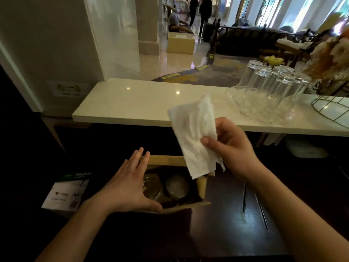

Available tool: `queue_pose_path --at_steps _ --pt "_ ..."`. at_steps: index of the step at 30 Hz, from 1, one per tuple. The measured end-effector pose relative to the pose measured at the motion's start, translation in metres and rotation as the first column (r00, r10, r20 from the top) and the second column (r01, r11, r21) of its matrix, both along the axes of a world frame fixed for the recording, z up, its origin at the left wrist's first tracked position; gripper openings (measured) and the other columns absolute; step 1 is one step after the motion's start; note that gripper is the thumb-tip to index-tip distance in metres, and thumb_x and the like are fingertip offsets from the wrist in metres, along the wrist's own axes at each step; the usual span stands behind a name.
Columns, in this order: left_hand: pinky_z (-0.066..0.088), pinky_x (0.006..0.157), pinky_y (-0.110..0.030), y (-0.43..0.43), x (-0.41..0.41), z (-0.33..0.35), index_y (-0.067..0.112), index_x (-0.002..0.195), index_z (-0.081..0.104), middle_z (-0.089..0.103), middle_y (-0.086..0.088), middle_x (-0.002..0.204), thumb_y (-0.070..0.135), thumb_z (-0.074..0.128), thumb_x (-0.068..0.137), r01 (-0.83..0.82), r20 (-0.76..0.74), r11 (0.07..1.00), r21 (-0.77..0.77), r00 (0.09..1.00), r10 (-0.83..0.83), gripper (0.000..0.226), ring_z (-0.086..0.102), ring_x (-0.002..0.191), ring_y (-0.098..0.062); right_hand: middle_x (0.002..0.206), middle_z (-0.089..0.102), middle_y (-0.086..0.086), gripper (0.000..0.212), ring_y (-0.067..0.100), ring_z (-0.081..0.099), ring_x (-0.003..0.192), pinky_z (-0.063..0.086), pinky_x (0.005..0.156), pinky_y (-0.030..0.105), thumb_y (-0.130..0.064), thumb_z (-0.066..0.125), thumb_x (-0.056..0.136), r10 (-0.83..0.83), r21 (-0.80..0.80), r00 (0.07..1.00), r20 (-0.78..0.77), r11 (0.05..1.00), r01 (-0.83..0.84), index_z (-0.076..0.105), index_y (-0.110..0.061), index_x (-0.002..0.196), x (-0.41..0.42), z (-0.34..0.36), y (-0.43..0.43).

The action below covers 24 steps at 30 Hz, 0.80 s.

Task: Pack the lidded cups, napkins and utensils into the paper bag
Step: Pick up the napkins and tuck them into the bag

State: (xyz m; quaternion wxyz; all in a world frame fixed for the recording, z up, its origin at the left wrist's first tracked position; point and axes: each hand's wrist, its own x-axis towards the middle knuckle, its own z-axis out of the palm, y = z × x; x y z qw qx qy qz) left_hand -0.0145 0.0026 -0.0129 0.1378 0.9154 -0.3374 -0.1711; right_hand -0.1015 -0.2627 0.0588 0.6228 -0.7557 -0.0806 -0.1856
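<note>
Paper bag (166, 160) stands open on the dark worktop (217, 233), mouth up. Inside it: two lidded cups side by side, one with a clear lid (153, 188) on the left, one with a frosted lid (177, 186) just right of it. Cup bodies hidden in the bag's shadow. Bag's near rim is folded over; its right wall curls inward.

White napkins (194, 135) hang above the bag's right side, lower edge just over the rim. Right hand (232, 146) grasps them, thumb in front, fingers behind.

Left hand (126, 186) is spread flat against the bag's left side, fingers extended, thumb on the near rim, gripping nothing.

Right of the bag, two thin dark utensils (244, 197) lie on the worktop; type hard to make out. Left of the bag sits an A4 paper pack (64, 193), partly in shadow.
</note>
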Motion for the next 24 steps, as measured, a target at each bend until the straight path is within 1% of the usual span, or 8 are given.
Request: queue_pose_path --at_steps 4,7,8,11,15,17,21,24 --pt "-0.005 0.119 -0.034 0.004 0.000 0.000 0.042 0.146 -0.024 -0.036 0.016 0.155 0.094 0.062 0.042 0.010 0.039 1.000 -0.013 0.999 -0.010 0.145 -0.034 0.139 -0.003 0.084 0.065 -0.012 0.015 0.007 0.062 0.081 0.050 0.073 0.028 -0.018 0.074 0.082 0.145 -0.220 0.957 -0.251 0.954 -0.203 0.067 -0.026 0.091 0.017 -0.028 0.027" --pt "-0.009 0.117 -0.029 0.009 -0.001 0.002 0.057 0.128 -0.042 -0.047 0.036 0.139 0.092 0.067 0.041 -0.003 -0.003 0.994 -0.107 1.000 0.002 0.144 -0.046 0.122 0.017 0.078 0.061 -0.015 0.011 0.000 0.057 0.073 0.046 0.069 0.021 -0.022 0.074 0.084 0.120 -0.436 0.912 -0.392 0.849 -0.299 0.067 -0.025 0.091 0.027 -0.041 0.030" --pt "-0.010 0.116 -0.028 0.010 -0.001 0.003 0.055 0.131 -0.041 -0.048 0.036 0.139 0.092 0.066 0.042 0.001 0.008 0.995 -0.099 1.000 0.000 0.144 -0.047 0.120 0.017 0.078 0.061 -0.015 0.010 0.000 0.057 0.072 0.045 0.067 0.019 -0.024 0.073 0.084 0.100 -0.512 0.899 -0.425 0.793 -0.330 0.067 -0.027 0.091 0.029 -0.043 0.030" --pt "-0.013 0.119 -0.034 0.009 0.001 -0.002 0.033 0.146 -0.032 -0.044 0.013 0.152 0.096 0.057 0.045 0.032 0.094 0.999 -0.005 0.995 -0.031 0.149 -0.044 0.134 -0.001 0.085 0.065 -0.011 0.012 0.007 0.061 0.077 0.049 0.069 0.023 -0.025 0.069 0.085 0.036 -0.669 0.866 -0.499 0.619 -0.411 0.069 -0.023 0.096 0.032 -0.051 0.033" --pt "-0.016 0.118 -0.035 0.008 0.001 -0.005 0.031 0.145 -0.035 -0.047 0.010 0.150 0.100 0.051 0.042 0.041 0.081 0.999 0.021 0.996 -0.043 0.151 -0.046 0.134 -0.005 0.105 0.068 0.000 0.021 0.017 0.062 0.092 0.048 0.074 0.030 -0.021 0.063 0.087 -0.035 -0.763 0.846 -0.533 0.453 -0.462 0.065 -0.021 0.109 0.038 -0.068 0.047" --pt "-0.015 0.119 -0.036 0.008 0.002 -0.005 0.031 0.145 -0.035 -0.047 0.010 0.150 0.100 0.051 0.042 0.046 0.084 0.999 0.025 0.995 -0.048 0.151 -0.045 0.135 -0.006 0.110 0.066 0.002 0.025 0.021 0.060 0.095 0.042 0.072 0.029 -0.022 0.062 0.088 -0.054 -0.774 0.837 -0.545 0.417 -0.477 0.061 -0.020 0.114 0.045 -0.080 0.058" --pt "-0.014 0.120 -0.037 0.009 0.001 -0.005 0.032 0.145 -0.034 -0.047 0.010 0.150 0.100 0.052 0.044 0.047 0.093 0.999 0.023 0.994 -0.049 0.149 -0.044 0.136 -0.007 0.117 0.064 0.008 0.031 0.026 0.060 0.102 0.045 0.080 0.033 -0.021 0.060 0.092 -0.098 -0.795 0.828 -0.552 0.359 -0.488 0.057 -0.016 0.123 0.058 -0.106 0.072" --pt "-0.013 0.119 -0.037 0.011 0.001 -0.006 0.033 0.144 -0.035 -0.047 0.010 0.150 0.101 0.050 0.043 0.047 0.096 0.999 0.020 0.994 -0.049 0.149 -0.044 0.136 -0.007 0.121 0.062 0.011 0.034 0.028 0.060 0.105 0.041 0.077 0.032 -0.020 0.056 0.094 -0.156 -0.806 0.817 -0.555 0.344 -0.481 0.052 -0.016 0.128 0.063 -0.119 0.069"
